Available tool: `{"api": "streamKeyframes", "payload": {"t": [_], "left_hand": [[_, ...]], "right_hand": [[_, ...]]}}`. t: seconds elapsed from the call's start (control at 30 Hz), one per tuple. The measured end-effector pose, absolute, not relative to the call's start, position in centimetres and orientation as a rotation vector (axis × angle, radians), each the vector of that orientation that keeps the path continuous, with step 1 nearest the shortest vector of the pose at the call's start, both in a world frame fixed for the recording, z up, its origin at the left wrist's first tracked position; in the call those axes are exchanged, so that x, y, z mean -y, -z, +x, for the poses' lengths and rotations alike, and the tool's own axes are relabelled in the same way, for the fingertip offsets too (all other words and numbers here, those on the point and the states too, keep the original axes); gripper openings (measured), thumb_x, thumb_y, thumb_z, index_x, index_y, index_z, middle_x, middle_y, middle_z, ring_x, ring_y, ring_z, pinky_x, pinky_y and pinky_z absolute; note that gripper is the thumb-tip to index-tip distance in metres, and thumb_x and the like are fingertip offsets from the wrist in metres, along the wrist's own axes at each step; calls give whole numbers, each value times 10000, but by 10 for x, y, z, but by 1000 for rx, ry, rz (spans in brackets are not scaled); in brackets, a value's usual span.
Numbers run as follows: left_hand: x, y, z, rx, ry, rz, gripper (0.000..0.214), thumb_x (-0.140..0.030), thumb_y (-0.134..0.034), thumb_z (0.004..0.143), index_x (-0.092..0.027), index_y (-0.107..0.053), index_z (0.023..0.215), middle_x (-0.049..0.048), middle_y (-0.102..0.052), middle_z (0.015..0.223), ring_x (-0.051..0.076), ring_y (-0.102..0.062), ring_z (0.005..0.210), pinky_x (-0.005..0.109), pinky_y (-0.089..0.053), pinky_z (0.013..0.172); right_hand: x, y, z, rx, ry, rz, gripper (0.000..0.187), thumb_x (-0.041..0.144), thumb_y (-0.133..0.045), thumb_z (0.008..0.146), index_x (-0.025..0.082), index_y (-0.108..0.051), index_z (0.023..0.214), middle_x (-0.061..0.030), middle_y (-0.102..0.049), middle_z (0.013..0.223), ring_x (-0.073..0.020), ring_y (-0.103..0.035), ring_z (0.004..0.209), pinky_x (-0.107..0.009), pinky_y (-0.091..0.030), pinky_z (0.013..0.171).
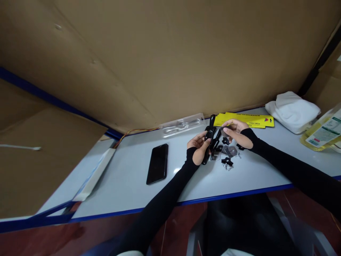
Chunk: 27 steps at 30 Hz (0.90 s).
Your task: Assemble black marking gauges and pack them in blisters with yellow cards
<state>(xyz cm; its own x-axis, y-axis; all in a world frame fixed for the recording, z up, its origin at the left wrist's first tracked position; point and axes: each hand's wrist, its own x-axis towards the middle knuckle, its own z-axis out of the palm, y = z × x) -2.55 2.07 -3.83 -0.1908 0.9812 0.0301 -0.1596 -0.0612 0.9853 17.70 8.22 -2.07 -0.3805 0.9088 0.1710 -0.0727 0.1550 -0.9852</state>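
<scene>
My left hand point(197, 148) is closed around a black spokeshave body point(212, 122), which stands at a steep angle with its handle pointing away from me. Between the thumb and fingers of my right hand point(238, 131) is a thin grey blade point(225, 131), held just right of the spokeshave. Another black spokeshave point(216, 138) lies close behind my left fingers, partly hidden. Below my right hand, several grey blades point(229, 152) lie overlapping on the table, with a black lever cap point(227, 162) nearer to me. Small silver screws point(228, 167) are scattered beside these parts.
Yellow printed cards point(247, 119) and a clear plastic blister tray point(182, 125) lie along the cardboard wall point(170, 60). A black phone point(157, 164) is left of my hands. White cloth point(293, 111) and a bottle of yellow liquid point(323, 129) stand at right. The table has a blue front edge point(234, 194).
</scene>
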Motion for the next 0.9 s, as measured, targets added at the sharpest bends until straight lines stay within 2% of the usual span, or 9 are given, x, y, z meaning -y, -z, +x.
{"api": "streamKeyframes", "payload": {"t": [0.13,0.2,0.3,0.5,0.6,0.7,0.8,0.9], "left_hand": [[-19,40,-24,-1144,-1448,894,633,-403,-1006,561,-141,-679,1035,49,-758,838,140,-674,550,246,-533,450],[-19,40,-23,-1133,-1441,822,684,-364,-1036,489,-147,-628,994,35,-744,801,164,-709,573,247,-562,474],[-19,38,-22,-1119,-1450,728,750,-275,-1046,448,-189,-521,976,10,-731,781,224,-752,594,309,-625,525],[-20,31,-24,-1167,-1593,493,730,-86,-952,569,-224,-434,1064,38,-757,836,260,-778,642,349,-655,585],[-21,31,-25,-1105,-1602,504,620,-60,-925,596,-202,-483,1006,51,-744,794,305,-801,758,429,-685,699],[-23,32,-22,-1020,-1677,490,446,-64,-885,650,-186,-524,881,63,-741,767,322,-811,870,470,-678,834],[-25,33,-17,-997,-1772,405,360,-69,-854,685,-183,-536,809,75,-763,780,292,-812,885,457,-653,915],[-24,35,-12,-975,-1784,373,316,-118,-864,687,-172,-588,832,89,-794,840,261,-805,875,403,-645,888]], "right_hand": [[-76,21,177,1507,-1484,-829,519,625,-809,789,238,-619,1077,-7,-566,823,-158,-562,645,-270,-491,378],[-73,21,177,1520,-1497,-851,537,578,-808,813,240,-588,1167,12,-568,800,-139,-544,578,-262,-477,363],[-69,21,178,1573,-1491,-870,584,471,-843,810,239,-523,1240,47,-590,769,-91,-507,476,-228,-449,376],[-68,20,176,1553,-1412,-964,522,445,-921,664,192,-606,995,-9,-672,828,-85,-540,537,-200,-452,393],[-65,13,176,1536,-1436,-973,507,453,-910,659,171,-654,994,-25,-702,826,-80,-527,526,-215,-463,414],[-56,0,175,1503,-1439,-985,534,436,-936,624,168,-662,996,0,-698,753,-70,-510,499,-209,-440,426],[-41,-10,167,1431,-1454,-1012,547,428,-970,571,188,-626,922,35,-670,650,-70,-507,467,-202,-429,420],[-30,-6,150,1282,-1512,-1092,569,444,-992,536,208,-573,841,27,-684,633,-81,-535,433,-222,-476,419]]}}
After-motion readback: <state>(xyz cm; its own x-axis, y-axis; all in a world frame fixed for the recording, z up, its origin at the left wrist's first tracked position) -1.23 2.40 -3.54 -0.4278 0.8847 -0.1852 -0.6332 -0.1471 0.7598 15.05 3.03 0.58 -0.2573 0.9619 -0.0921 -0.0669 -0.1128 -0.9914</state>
